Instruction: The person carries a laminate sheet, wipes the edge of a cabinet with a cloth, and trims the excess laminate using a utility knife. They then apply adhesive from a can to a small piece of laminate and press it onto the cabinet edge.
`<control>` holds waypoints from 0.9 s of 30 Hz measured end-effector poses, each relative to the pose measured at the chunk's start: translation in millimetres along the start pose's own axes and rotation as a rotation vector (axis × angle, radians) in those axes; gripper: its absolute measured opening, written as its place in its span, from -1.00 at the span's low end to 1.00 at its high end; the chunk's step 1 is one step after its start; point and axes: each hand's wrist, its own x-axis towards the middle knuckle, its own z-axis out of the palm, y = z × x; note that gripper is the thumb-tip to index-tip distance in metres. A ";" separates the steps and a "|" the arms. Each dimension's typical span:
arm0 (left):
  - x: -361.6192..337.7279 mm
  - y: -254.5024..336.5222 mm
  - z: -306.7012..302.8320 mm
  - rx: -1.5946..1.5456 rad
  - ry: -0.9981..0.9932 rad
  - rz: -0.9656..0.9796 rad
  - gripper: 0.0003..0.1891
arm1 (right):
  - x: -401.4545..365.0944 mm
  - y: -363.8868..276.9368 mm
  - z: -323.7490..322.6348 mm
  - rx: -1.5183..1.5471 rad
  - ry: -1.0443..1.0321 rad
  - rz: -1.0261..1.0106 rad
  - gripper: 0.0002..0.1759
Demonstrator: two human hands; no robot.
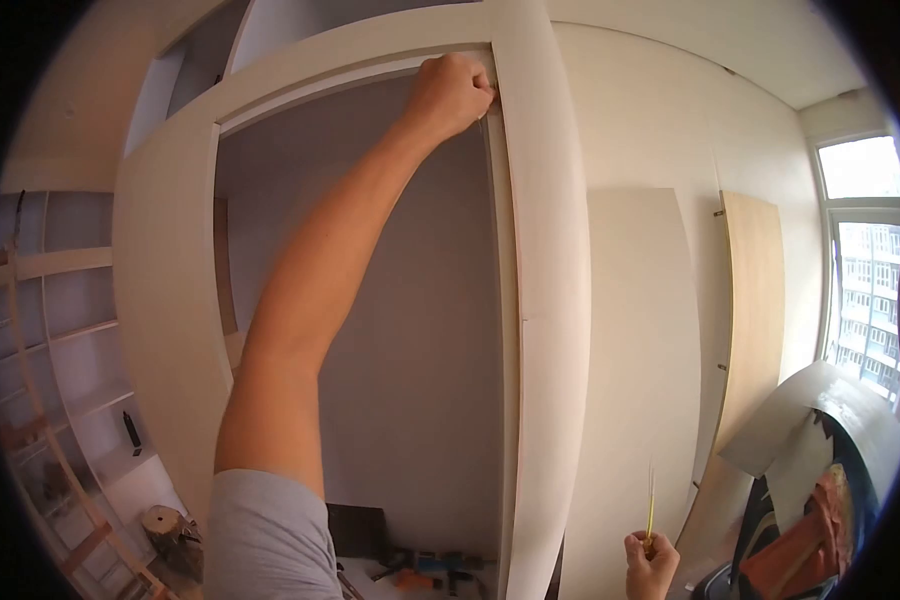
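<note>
While pinching yellow strands (651,512) in the right hand (652,566), holds the left hand (452,94), fingers curled closed, at the frame's (400,36) upper corner.

Opening frame (160,270): cream throughout, paler on the broad post (550,300). Back panel (420,280) inside it: flat mauve-grey, unpatterned. Sleeve (265,530): plain grey. Slender strip (651,508): yellow-green. Large wall (640,110): cream. Narrow board (755,300): light honey tan. Curved sheet (855,395): silver-grey; crumpled material (815,530) beneath, rust-orange, with dark blue alongside. Floor item (417,580): orange. Flat panel (358,530): black. Building (870,275) seen through the glass: white and blue-grey, gridded.
</note>
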 end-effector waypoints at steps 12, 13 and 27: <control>-11.9 -9.8 21.1 0.022 0.115 0.040 -0.85 | -31.3 -10.9 -4.8 0.495 0.029 0.736 -0.40; -9.0 -5.8 17.4 0.021 0.115 0.043 -0.85 | -31.6 -21.2 -10.2 0.527 0.003 0.862 -0.34; -12.1 -9.3 14.8 -0.245 0.150 -0.014 -0.89 | -41.5 -19.1 -20.8 0.543 0.085 1.157 -0.05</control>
